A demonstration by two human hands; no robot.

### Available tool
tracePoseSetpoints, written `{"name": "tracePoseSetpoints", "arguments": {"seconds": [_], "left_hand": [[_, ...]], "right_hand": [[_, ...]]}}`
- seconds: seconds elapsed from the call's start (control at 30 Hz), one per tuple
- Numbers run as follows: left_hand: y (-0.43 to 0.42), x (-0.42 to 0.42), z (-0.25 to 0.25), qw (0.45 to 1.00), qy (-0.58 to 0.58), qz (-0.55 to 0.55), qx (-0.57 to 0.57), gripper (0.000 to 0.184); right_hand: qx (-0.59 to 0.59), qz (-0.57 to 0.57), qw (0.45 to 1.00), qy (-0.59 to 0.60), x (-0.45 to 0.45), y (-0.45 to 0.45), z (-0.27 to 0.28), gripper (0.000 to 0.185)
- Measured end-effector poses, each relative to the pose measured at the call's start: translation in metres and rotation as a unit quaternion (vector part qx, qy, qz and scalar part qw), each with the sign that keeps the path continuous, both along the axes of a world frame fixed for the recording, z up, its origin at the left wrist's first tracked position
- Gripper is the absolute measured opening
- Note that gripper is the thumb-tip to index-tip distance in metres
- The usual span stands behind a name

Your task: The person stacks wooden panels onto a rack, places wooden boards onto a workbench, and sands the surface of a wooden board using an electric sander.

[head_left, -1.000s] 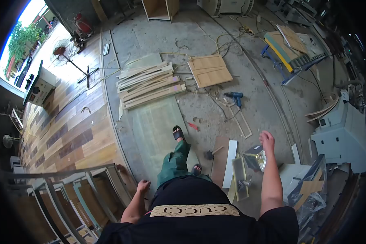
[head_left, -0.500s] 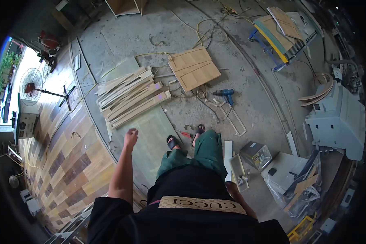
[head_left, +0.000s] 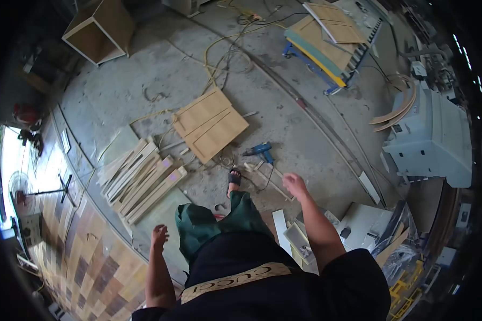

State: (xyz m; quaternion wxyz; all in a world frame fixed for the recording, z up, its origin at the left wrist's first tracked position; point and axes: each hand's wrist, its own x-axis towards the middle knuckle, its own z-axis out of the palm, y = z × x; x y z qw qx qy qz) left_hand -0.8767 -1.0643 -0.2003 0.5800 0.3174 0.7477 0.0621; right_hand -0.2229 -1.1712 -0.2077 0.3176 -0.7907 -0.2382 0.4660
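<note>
My left hand (head_left: pixel 159 236) hangs at the lower left with loosely bent fingers and nothing in it. It is nearest to the stack of pale wooden strips (head_left: pixel 143 179), without touching it. My right hand (head_left: pixel 294 185) is held out in front on the right, relaxed, empty and somewhat blurred. Beyond that hand, a blue pistol-shaped power tool (head_left: pixel 260 151) lies on the concrete, by a narrow wooden frame (head_left: pixel 273 182). A panelled wooden door (head_left: pixel 211 124) lies flat on the floor ahead of my sandalled foot (head_left: pixel 234 179).
A blue-and-yellow cart (head_left: pixel 316 56) carrying wooden panels stands at the upper right. Grey machine housing (head_left: pixel 431 142) is at the right. An open wooden cabinet (head_left: pixel 99 32) stands at the upper left. Yellow hose (head_left: pixel 206 59) and cords cross the floor. A box of small parts (head_left: pixel 300 241) sits beside me.
The view has moved forward and turned, bringing the door and power tool closer. My right hand has swung up into sight from beside my body. My left hand has dropped lower. One foot has stepped ahead.
</note>
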Motion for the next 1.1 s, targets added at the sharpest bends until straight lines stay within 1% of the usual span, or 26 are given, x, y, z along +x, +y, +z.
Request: {"name": "tracePoseSetpoints", "arguments": {"seconds": [0.07,0.1,0.17,0.2,0.27,0.3,0.37,0.4,0.43,0.47,0.5,0.53,0.57,0.6,0.63,0.67,0.7,0.73,0.77,0.8,0.83,0.87,0.9,0.97,1.03,1.1], "left_hand": [[-0.001,0.007,0.002,0.999,0.007,0.047,-0.010,0.043],[0.001,0.015,0.007,0.997,0.012,0.078,-0.013,0.042],[0.013,0.031,0.014,0.995,-0.001,0.094,-0.032,0.040],[0.020,0.037,0.013,0.996,-0.004,0.087,-0.028,0.040],[0.041,0.053,0.010,0.997,-0.010,0.076,-0.022,0.039],[0.052,0.061,0.006,0.998,-0.015,0.063,-0.013,0.039],[0.072,0.071,-0.003,0.999,-0.019,0.036,0.004,0.037],[0.086,0.077,-0.014,1.000,-0.018,0.022,0.011,0.036],[0.104,0.091,-0.006,0.999,-0.030,0.015,-0.003,0.034],[0.121,0.093,-0.002,0.989,-0.057,-0.130,-0.042,0.036],[0.129,0.096,-0.016,0.960,-0.034,-0.257,-0.100,0.037],[0.130,0.096,-0.024,0.883,-0.089,-0.460,-0.021,0.034],[0.127,0.104,-0.036,0.834,-0.072,-0.547,-0.025,0.036],[0.148,0.133,0.026,0.873,-0.063,-0.456,-0.160,0.050],[0.140,0.133,0.017,0.888,-0.072,-0.394,-0.227,0.065],[0.138,0.134,0.013,0.893,-0.088,-0.374,-0.236,0.069],[0.136,0.136,0.013,0.897,-0.105,-0.353,-0.244,0.075],[0.142,0.141,0.023,0.898,-0.106,-0.382,-0.192,0.073],[0.145,0.143,0.034,0.891,-0.104,-0.419,-0.140,0.071],[0.132,0.136,0.016,0.902,-0.104,-0.393,-0.145,0.071],[0.118,0.131,-0.020,0.910,-0.150,-0.379,-0.072,0.066],[0.103,0.130,-0.040,0.908,-0.197,-0.370,0.000,0.061],[0.103,0.136,-0.026,0.908,-0.208,-0.363,-0.010,0.061],[0.116,0.144,0.005,0.946,-0.180,-0.268,-0.042,0.054],[0.121,0.149,0.015,0.953,-0.205,-0.219,-0.047,0.053],[0.126,0.151,0.034,0.951,-0.181,-0.250,0.006,0.050]], "right_hand": [[0.049,-0.102,0.989,0.100,0.031,0.084,0.060,0.022],[0.055,-0.108,0.988,0.094,0.039,0.112,0.070,0.022],[0.072,0.000,0.996,0.058,0.051,0.156,0.077,0.026],[0.066,0.083,0.993,0.041,0.049,0.168,0.072,0.026],[0.061,0.245,0.968,-0.013,0.042,0.171,0.025,0.027],[0.064,0.323,0.943,-0.048,0.030,0.167,0.009,0.028],[-0.094,0.410,0.907,-0.016,-0.007,0.164,0.037,0.035],[-0.173,0.454,0.874,-0.013,-0.023,0.165,0.051,0.043],[-0.252,0.499,0.829,-0.006,-0.041,0.163,0.056,0.052],[-0.265,0.510,0.818,0.010,-0.074,0.164,0.056,0.058],[-0.275,0.512,0.814,0.019,-0.082,0.138,0.046,0.065],[-0.200,0.503,0.840,0.024,-0.077,0.133,0.033,0.062],[-0.148,0.516,0.844,-0.012,-0.075,0.141,0.046,0.052],[-0.079,0.588,0.804,-0.043,-0.057,0.135,0.026,0.040],[-0.076,0.592,0.801,-0.044,-0.045,0.133,0.018,0.033],[-0.089,0.600,0.795,-0.027,-0.057,0.159,0.028,0.037],[-0.120,0.563,0.817,-0.043,-0.056,0.161,0.061,0.037],[-0.147,0.541,0.826,-0.057,-0.061,0.180,0.100,0.038],[-0.179,0.529,0.828,-0.057,-0.067,0.194,0.112,0.041],[-0.145,0.514,0.844,-0.045,-0.073,0.201,0.118,0.042],[-0.146,0.498,0.853,-0.056,-0.078,0.205,0.119,0.046],[-0.138,0.495,0.856,-0.059,-0.082,0.212,0.120,0.047],[-0.139,0.485,0.861,-0.061,-0.080,0.223,0.130,0.048],[-0.159,0.469,0.864,-0.085,-0.080,0.244,0.144,0.049],[-0.136,0.486,0.858,-0.100,-0.075,0.262,0.154,0.051],[-0.136,0.510,0.840,-0.128,-0.073,0.279,0.162,0.052]]}}
